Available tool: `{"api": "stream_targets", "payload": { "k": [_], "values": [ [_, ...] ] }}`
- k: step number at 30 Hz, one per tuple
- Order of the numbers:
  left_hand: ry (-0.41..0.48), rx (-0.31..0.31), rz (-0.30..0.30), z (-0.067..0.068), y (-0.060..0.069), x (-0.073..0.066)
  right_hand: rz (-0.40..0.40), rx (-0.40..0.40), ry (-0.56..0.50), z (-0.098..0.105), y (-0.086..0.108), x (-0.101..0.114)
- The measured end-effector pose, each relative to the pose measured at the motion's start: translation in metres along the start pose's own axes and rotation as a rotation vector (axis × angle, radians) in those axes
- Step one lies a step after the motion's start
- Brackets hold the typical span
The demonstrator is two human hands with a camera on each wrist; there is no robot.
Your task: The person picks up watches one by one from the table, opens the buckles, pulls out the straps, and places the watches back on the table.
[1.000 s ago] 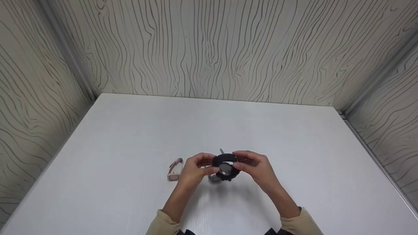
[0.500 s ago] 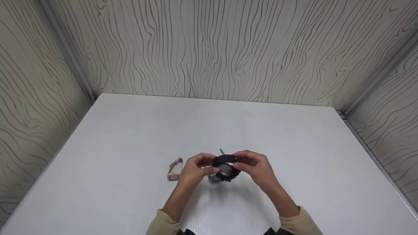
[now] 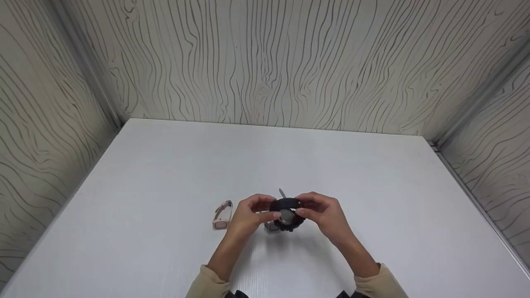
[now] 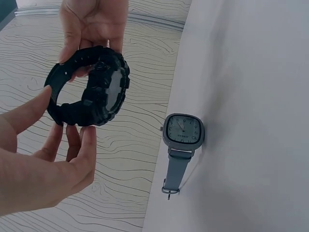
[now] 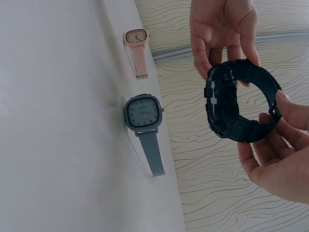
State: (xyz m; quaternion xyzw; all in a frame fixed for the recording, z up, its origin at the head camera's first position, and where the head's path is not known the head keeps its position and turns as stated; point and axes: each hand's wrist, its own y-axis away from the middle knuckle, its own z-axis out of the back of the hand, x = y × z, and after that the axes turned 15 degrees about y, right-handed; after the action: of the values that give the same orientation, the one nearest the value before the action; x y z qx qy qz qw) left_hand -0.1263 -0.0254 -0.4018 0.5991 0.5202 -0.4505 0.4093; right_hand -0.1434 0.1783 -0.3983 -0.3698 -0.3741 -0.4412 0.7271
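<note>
Both hands hold up a chunky black wristwatch (image 3: 285,203), whose strap forms a closed loop. My left hand (image 3: 247,215) pinches it from the left with thumb and fingers. From the other side my right hand (image 3: 327,211) grips the strap the same way. In the head view the round metal case back faces up toward me; the dial is hidden there. Beneath the held watch, a grey-blue square-faced watch (image 4: 183,130) lies on the table, partly covered in the head view. A pink watch (image 3: 220,224) sits just left of my left hand.
The white table (image 3: 165,165) extends around the hands on all sides. Panels with a wood-grain pattern (image 3: 265,62) enclose its back and sides, with grey metal posts (image 3: 91,74) at the corners.
The black watch tips slightly, its strap sinking a little in the head view. My left hand shifts very slightly to the right; the two watches on the table stay put.
</note>
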Motion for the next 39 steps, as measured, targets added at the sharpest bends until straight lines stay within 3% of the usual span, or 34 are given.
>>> {"api": "stream_targets", "payload": {
  "k": [21,30,39],
  "values": [
    [-0.051,-0.019,-0.059,-0.0039,-0.0004,0.0008,-0.027,0.065,-0.008,-0.0009,0.0002,0.0010],
    [-0.084,0.020,-0.144,-0.0055,0.0008,-0.0010,0.013,0.086,-0.004,-0.0018,-0.0020,0.0040],
    [-0.125,0.000,-0.142,-0.0090,0.0047,-0.0048,0.039,0.095,-0.015,-0.0015,-0.0028,0.0032]
  ]
}}
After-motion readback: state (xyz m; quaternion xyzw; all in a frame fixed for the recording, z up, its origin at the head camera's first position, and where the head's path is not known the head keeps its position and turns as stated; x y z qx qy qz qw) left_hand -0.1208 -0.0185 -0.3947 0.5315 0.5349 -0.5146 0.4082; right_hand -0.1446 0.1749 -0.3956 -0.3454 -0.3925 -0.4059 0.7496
